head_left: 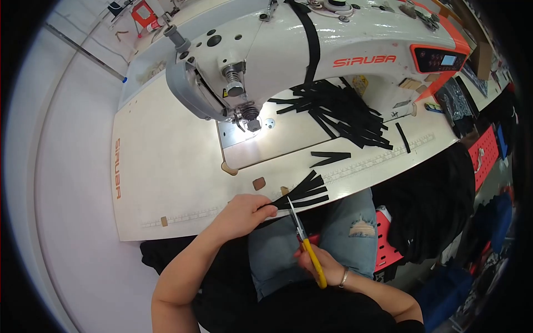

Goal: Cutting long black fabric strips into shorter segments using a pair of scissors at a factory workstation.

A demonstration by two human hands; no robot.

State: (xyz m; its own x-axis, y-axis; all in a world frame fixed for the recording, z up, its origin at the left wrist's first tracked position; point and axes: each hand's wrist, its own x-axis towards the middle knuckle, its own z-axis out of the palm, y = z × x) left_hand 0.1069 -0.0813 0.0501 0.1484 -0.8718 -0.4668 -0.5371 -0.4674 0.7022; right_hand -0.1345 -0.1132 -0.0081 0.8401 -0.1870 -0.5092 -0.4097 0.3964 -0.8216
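Note:
My left hand (247,214) is closed at the table's front edge, pinching one end of several black fabric strips (304,191) that fan out to the right. In my right hand (323,266) is a pair of scissors (312,255) with yellow handles. Their blades point up and away from me, and the tips reach the strips just right of my left fingers. Whether the blades are touching the fabric I cannot tell. Beyond the fan lie loose black strips (333,157) on the table. A larger heap of black strips (344,111) rests under the sewing machine's arm.
A white and orange sewing machine (277,41) spans the back of the table (161,161), its lamp lighting the needle plate (244,139). One single black strip (403,137) lies at the right. Black fabric (433,205) hangs over a red perforated panel (386,244) beside my leg.

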